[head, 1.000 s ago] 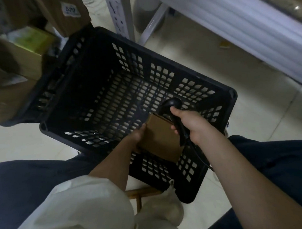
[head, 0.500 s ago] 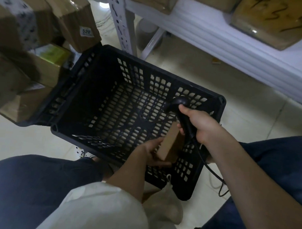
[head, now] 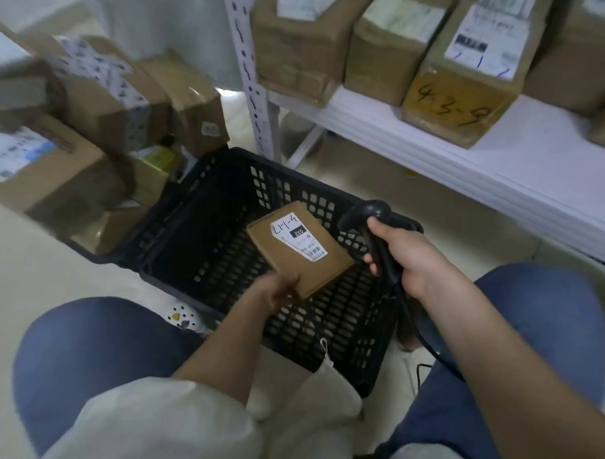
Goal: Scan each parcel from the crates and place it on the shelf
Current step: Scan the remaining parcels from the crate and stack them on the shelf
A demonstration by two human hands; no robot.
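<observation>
Left hand [head: 275,292] pinches a small parcel [head: 298,248], label up, above the black crate [head: 206,205]. Right hand [head: 408,257] grips the scanner [head: 365,214], just beside the parcel.

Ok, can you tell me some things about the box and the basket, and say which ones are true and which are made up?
1. The left hand holds a small brown parcel with its white label facing up. True.
2. The right hand holds nothing. False: it grips a black scanner with a cable.
3. The black crate is full of parcels. False: no other parcel shows inside it, only the one held above it.
4. Boxes stand on the white shelf, one marked with handwritten numbers. True.
5. More cardboard boxes are piled to the left of the crate. True.
</observation>
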